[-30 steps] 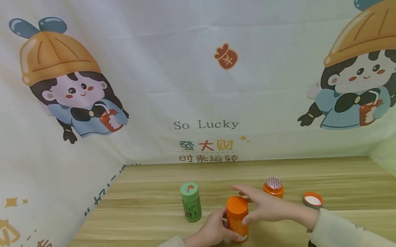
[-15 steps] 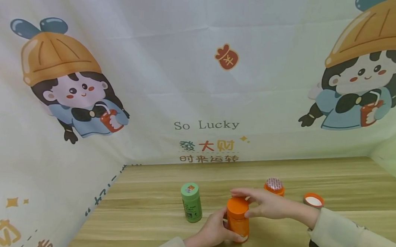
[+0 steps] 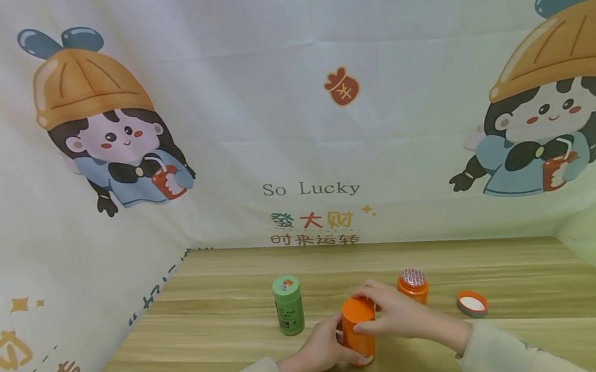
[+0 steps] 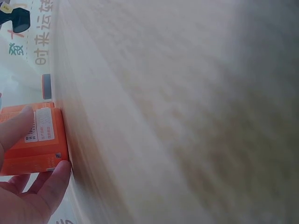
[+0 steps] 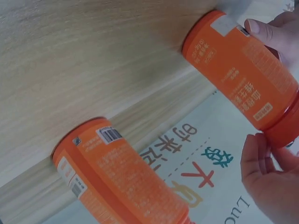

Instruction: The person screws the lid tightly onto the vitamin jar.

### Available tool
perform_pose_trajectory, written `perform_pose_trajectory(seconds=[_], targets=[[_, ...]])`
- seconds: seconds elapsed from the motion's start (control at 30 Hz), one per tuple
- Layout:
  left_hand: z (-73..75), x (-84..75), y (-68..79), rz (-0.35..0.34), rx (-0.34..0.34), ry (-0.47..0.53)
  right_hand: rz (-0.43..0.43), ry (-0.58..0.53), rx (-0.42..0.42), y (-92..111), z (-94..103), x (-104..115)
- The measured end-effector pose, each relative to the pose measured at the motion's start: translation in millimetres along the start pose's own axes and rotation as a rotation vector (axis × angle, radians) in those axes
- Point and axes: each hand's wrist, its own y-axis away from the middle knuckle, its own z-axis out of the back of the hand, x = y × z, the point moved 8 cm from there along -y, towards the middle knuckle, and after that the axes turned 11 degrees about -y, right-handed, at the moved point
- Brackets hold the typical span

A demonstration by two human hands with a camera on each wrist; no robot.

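An orange bottle point(image 3: 359, 342) with an orange lid point(image 3: 358, 309) stands upright on the table. My left hand point(image 3: 320, 347) grips its lower body, thumb across the front. In the left wrist view that hand point(image 4: 39, 198) has its thumb over the white label of the bottle point(image 4: 37, 156). From the right, my right hand point(image 3: 397, 313) holds the lid between thumb and fingers. The right wrist view has the right hand point(image 5: 273, 179) at the red-orange lid point(image 5: 282, 128), with printed text on the bottle's side point(image 5: 240, 65).
Left of my hands stands a green bottle point(image 3: 289, 309), its lid on. Behind my right forearm is a second orange bottle point(image 3: 414, 286), uncapped, with a patterned seal over its mouth. To its right an upturned cap point(image 3: 472, 304) lies on the wooden table point(image 3: 211, 305). A printed cloth point(image 3: 241, 104) hangs behind.
My right hand has come in round the lid, its thumb shifting left across the front and its fingers curling. The left hand and the bottle have stayed in place.
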Motion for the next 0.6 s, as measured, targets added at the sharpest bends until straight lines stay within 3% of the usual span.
perform_pose_trajectory(seconds=[0.3,0.6], targets=[[-0.4,0.5,-0.6,-0.017,-0.009,0.024,-0.17,0.008,-0.138,-2.8,1.1,-7.7],[0.2,0.2,-1.3,-0.039,-0.019,0.022,-0.212,0.226,-0.154,-2.1,3.3,0.9]])
